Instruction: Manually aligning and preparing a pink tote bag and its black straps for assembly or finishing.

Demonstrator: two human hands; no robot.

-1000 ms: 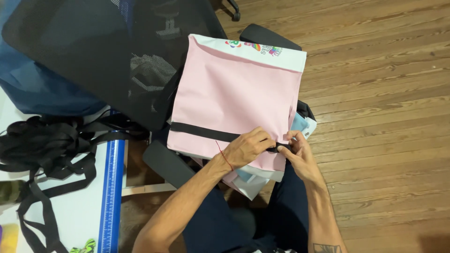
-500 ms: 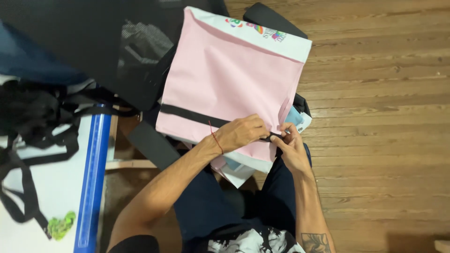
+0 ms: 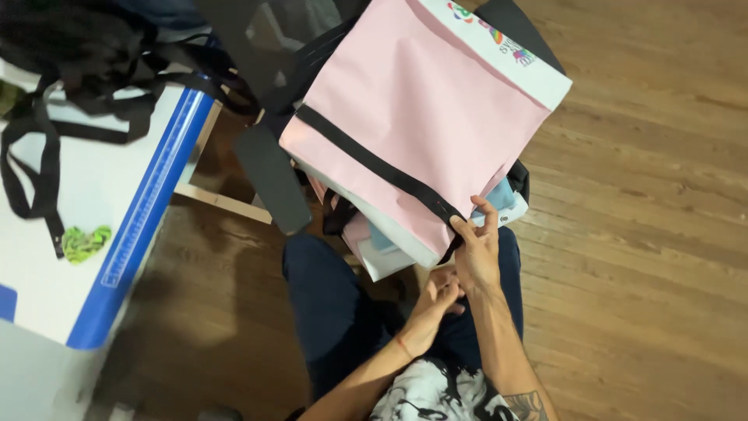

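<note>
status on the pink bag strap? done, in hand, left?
Done: the black strap lies flat across the pink bag. In hand: the right hand pinches the strap's end at the bag's lower corner; the left hand sits just below, off the strap. Left: more loose black straps lie on the white table.

A bag (image 3: 421, 117) is being rested on the lap, with a stack of bags (image 3: 389, 249) lying under it. A table (image 3: 101, 203) is being seen to the left, with straps (image 3: 70, 70) lying on it.
</note>
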